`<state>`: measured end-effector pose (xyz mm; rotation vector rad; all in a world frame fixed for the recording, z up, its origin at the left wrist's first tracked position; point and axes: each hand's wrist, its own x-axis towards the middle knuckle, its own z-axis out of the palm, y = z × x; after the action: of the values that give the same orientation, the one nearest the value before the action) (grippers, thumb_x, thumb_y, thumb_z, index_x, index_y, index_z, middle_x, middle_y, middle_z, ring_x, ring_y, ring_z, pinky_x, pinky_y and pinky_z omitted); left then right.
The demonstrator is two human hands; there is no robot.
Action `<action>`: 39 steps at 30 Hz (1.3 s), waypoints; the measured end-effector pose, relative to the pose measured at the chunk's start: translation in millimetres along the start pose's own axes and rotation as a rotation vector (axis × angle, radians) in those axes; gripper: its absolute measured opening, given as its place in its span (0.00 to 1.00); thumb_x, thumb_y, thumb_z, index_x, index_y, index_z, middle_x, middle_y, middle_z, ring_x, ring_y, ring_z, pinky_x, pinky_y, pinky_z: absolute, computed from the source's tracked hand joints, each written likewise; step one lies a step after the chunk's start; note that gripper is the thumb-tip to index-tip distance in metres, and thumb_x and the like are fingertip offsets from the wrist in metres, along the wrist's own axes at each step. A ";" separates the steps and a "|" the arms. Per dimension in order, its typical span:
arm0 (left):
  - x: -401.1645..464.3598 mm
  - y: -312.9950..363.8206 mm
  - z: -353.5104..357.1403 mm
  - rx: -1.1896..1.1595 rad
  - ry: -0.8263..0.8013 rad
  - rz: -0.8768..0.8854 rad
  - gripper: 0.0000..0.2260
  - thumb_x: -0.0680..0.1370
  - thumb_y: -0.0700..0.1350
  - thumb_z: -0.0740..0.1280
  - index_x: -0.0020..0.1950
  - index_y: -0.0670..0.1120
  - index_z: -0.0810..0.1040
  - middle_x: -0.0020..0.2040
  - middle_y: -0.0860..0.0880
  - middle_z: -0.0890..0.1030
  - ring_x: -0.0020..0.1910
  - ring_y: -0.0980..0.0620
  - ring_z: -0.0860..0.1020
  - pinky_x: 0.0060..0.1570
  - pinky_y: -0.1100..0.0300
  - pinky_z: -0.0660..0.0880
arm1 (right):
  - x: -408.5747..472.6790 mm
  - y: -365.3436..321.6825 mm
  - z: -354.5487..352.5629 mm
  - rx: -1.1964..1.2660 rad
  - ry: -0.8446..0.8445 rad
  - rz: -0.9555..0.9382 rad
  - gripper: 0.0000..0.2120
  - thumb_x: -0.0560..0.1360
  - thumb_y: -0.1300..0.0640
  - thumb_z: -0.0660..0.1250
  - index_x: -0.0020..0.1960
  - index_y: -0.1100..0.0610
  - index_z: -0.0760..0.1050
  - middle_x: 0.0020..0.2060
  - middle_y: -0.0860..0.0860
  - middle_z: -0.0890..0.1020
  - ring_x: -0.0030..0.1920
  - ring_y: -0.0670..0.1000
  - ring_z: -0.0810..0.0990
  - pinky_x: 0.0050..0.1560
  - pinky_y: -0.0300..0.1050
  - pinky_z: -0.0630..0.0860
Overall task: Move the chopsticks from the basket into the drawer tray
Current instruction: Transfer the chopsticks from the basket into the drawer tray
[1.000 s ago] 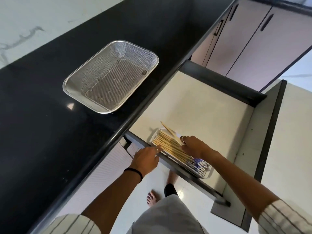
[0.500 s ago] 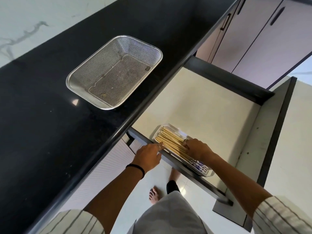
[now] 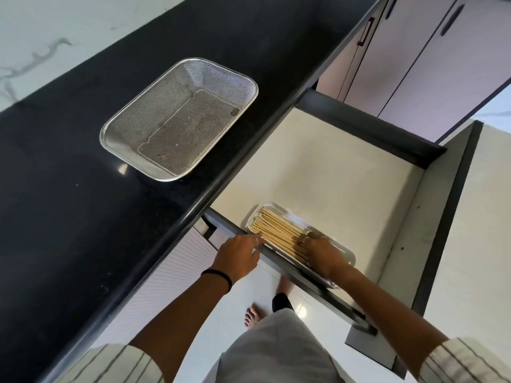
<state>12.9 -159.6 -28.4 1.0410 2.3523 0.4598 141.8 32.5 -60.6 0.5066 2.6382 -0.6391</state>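
The chopsticks [image 3: 279, 230] lie side by side in the tray [image 3: 349, 254] at the near edge of the open drawer [image 3: 331, 172]; the right hand [image 3: 322, 252] rests flat and open on their near ends, fingers spread, gripping nothing; the left hand [image 3: 239, 255] is just left of the tray, fingers loosely curled, its fingertips touching the tray's left corner; the mesh basket [image 3: 110, 139] sits on the black counter [image 3: 69, 217], far left, well apart.

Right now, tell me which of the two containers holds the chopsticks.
The tray in the open drawer holds the chopsticks; the mesh basket on the counter is empty.
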 end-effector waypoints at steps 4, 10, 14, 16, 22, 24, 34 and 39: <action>0.3 1.0 -0.2 0.002 0.000 0.003 0.17 0.79 0.45 0.63 0.68 0.49 0.73 0.68 0.51 0.75 0.63 0.50 0.76 0.63 0.57 0.75 | -6.4 3.9 4.7 -0.014 0.041 0.069 0.17 0.79 0.58 0.61 0.68 0.56 0.68 0.64 0.55 0.76 0.61 0.54 0.77 0.65 0.46 0.73; -1.5 2.4 0.3 0.006 0.013 0.005 0.18 0.79 0.46 0.64 0.69 0.48 0.73 0.67 0.50 0.76 0.63 0.50 0.77 0.63 0.58 0.74 | -11.0 -1.3 12.0 -0.053 0.081 0.224 0.19 0.78 0.59 0.62 0.68 0.57 0.66 0.64 0.56 0.75 0.62 0.57 0.76 0.59 0.51 0.76; -1.3 3.5 -0.2 0.020 0.015 0.004 0.17 0.79 0.46 0.64 0.68 0.48 0.74 0.66 0.49 0.77 0.61 0.50 0.78 0.61 0.59 0.75 | -7.4 4.4 9.5 0.051 0.064 0.234 0.17 0.79 0.62 0.59 0.67 0.58 0.67 0.61 0.56 0.77 0.60 0.56 0.77 0.60 0.50 0.77; -0.9 3.5 -0.4 0.026 0.008 0.002 0.17 0.79 0.46 0.64 0.68 0.47 0.74 0.66 0.48 0.77 0.61 0.49 0.78 0.61 0.58 0.75 | -6.8 5.4 8.7 0.102 0.064 0.238 0.15 0.79 0.62 0.58 0.66 0.59 0.68 0.60 0.57 0.78 0.59 0.55 0.78 0.60 0.50 0.76; -1.7 4.8 -0.3 0.032 -0.001 -0.010 0.17 0.79 0.47 0.64 0.68 0.46 0.74 0.66 0.48 0.78 0.62 0.49 0.77 0.62 0.58 0.74 | -1.8 0.9 12.9 0.169 0.048 0.254 0.14 0.77 0.63 0.60 0.63 0.61 0.72 0.59 0.59 0.78 0.58 0.57 0.77 0.61 0.49 0.75; -1.9 5.2 -0.4 0.038 -0.003 -0.013 0.16 0.79 0.47 0.64 0.66 0.46 0.74 0.65 0.48 0.78 0.62 0.49 0.77 0.62 0.57 0.75 | -1.2 -0.2 13.2 0.172 0.021 0.289 0.14 0.76 0.64 0.61 0.61 0.62 0.72 0.58 0.60 0.78 0.58 0.59 0.77 0.60 0.51 0.74; -3.9 7.6 -2.0 0.046 -0.015 -0.016 0.17 0.79 0.46 0.63 0.68 0.45 0.73 0.65 0.47 0.78 0.61 0.47 0.77 0.62 0.55 0.75 | 3.9 8.1 16.7 0.612 0.134 0.234 0.04 0.71 0.65 0.59 0.41 0.57 0.70 0.33 0.52 0.70 0.28 0.48 0.70 0.31 0.39 0.70; -3.4 7.3 -2.2 0.045 -0.031 -0.017 0.18 0.79 0.46 0.63 0.69 0.45 0.72 0.67 0.47 0.76 0.64 0.47 0.76 0.64 0.54 0.74 | 9.1 -2.0 0.2 0.208 0.054 0.181 0.09 0.74 0.64 0.62 0.44 0.51 0.73 0.41 0.48 0.73 0.42 0.48 0.74 0.45 0.38 0.71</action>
<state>17.7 -157.7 -21.9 1.0395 2.3521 0.3837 133.2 33.1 -64.1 0.8237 2.5496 -0.8565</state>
